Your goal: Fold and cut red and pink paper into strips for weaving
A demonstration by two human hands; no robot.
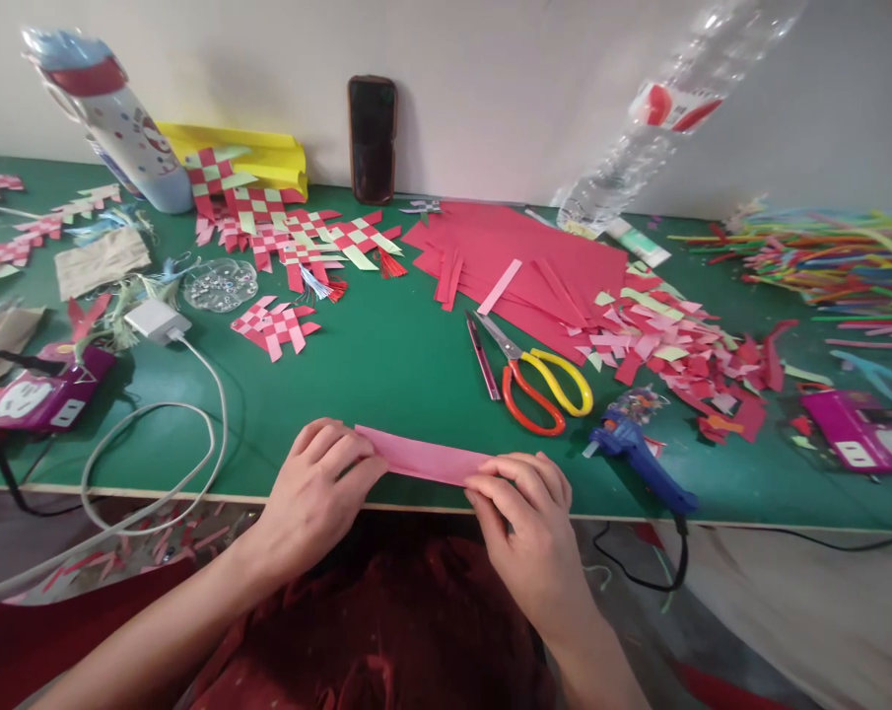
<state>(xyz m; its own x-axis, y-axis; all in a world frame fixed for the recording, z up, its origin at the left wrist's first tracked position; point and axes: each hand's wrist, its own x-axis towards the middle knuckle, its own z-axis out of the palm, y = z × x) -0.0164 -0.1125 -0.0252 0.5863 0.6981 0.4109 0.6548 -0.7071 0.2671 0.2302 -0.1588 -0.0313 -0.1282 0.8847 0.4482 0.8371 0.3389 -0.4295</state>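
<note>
A pink paper strip (423, 459) is stretched between my hands at the table's front edge. My left hand (327, 483) pinches its left end, and my right hand (526, 513) pinches the right end. Beyond the strip lie scissors (541, 380) with one red and one yellow handle, beside a thin pink cutter (482, 357). Red paper sheets (512, 256) are stacked farther back, with a few narrow strips on top. Woven red, pink and green paper pieces (274, 325) lie at the back left.
A blue glue gun (642, 459) and its cable lie right of my right hand. Paper scraps (674, 340) are heaped behind it. A white cable (216, 394) loops at left. A phone (373, 138), flask (131, 128) and plastic bottle (638, 148) stand at the back.
</note>
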